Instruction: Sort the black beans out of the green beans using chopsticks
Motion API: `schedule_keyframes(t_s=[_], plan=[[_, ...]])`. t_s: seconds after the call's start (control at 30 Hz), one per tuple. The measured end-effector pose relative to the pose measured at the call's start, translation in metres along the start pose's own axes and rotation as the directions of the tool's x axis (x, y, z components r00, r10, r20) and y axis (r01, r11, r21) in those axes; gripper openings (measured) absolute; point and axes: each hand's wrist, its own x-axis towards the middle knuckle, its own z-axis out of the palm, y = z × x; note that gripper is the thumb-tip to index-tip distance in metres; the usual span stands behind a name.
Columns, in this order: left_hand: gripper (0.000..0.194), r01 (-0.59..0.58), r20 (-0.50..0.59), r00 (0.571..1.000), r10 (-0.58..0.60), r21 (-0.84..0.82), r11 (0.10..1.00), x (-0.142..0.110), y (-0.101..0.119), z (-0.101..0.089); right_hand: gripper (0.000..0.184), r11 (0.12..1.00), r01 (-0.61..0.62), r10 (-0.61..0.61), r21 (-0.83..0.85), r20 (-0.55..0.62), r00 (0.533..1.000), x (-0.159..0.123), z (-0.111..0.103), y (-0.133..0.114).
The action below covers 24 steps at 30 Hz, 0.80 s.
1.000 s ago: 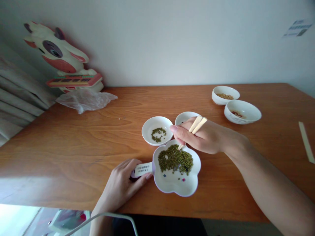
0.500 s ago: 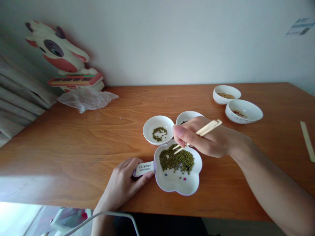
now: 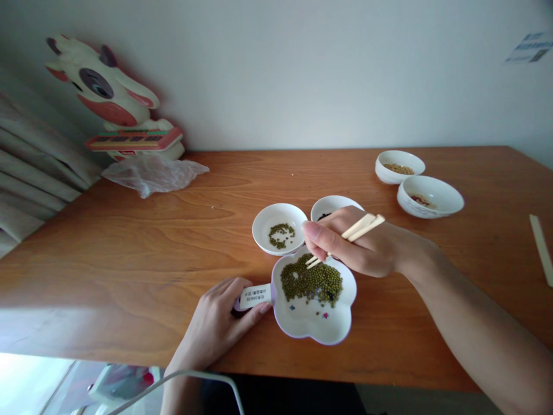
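Observation:
My left hand (image 3: 222,320) is closed round the labelled handle of a white, flower-shaped dish (image 3: 315,328) with a purple rim. Green beans (image 3: 313,280) lie in the dish, mostly in its far half. My right hand (image 3: 349,245) grips a pair of wooden chopsticks (image 3: 363,226), whose tips are close together at the beans' far edge. Whether a bean is between the tips is too small to tell. Touching the dish's far side is a round white bowl (image 3: 263,227) with some green beans inside. Beside it, a second white bowl (image 3: 337,203) holding dark bits is partly hidden by my right hand.
Two white bowls stand at the back right, one with yellowish grains (image 3: 398,169), one with reddish bits (image 3: 420,200). A pale flat stick (image 3: 541,251) lies far right. A cow-shaped toy keyboard (image 3: 133,141) and a clear plastic bag (image 3: 155,174) sit back left. A cable (image 3: 199,376) crosses the front.
The chopstick tips have drawn closer together over the beans, and their rear ends have shifted slightly. My left hand still holds the dish handle in the same place.

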Motion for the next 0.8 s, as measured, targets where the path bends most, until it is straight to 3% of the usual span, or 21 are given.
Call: schedule_keyframes(t_s=[0.8], plan=[[0.032, 0.019, 0.025, 1.000, -0.019, -0.011, 1.000, 0.0011, 0.0003, 0.0008, 0.066, 1.000, -0.006, 0.006, -0.015, 0.004, 1.000, 0.0013, -0.0022, 0.0005]])
